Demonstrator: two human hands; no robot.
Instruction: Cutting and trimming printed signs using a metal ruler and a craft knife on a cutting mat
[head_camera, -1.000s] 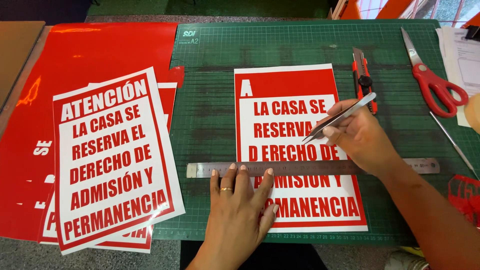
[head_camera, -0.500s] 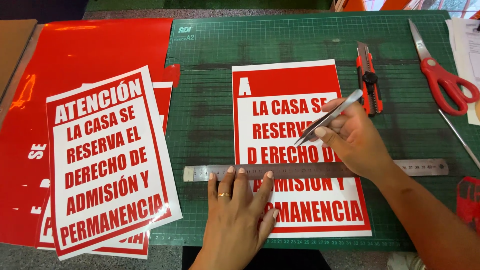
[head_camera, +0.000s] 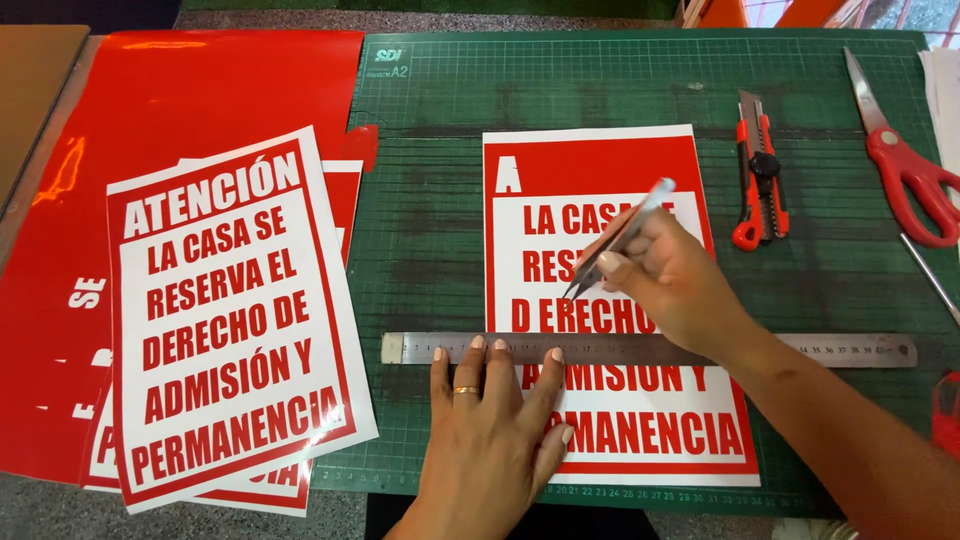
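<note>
The left hand (head_camera: 490, 430) lies flat at six o'clock, fingers spread, pinning the ruler (head_camera: 650, 349) across the sign (head_camera: 600, 300) mid-mat. Just beyond, the right hand (head_camera: 670, 280) has its grip pinched on tweezers (head_camera: 620, 238), tips at the lettering. If the ruler slides, a letter could tear or land crooked.

1 ruler (head_camera: 650, 349), 1 cutter (head_camera: 760, 172), 1 scissors (head_camera: 905, 165), 1 tweezers (head_camera: 618, 238).
</note>
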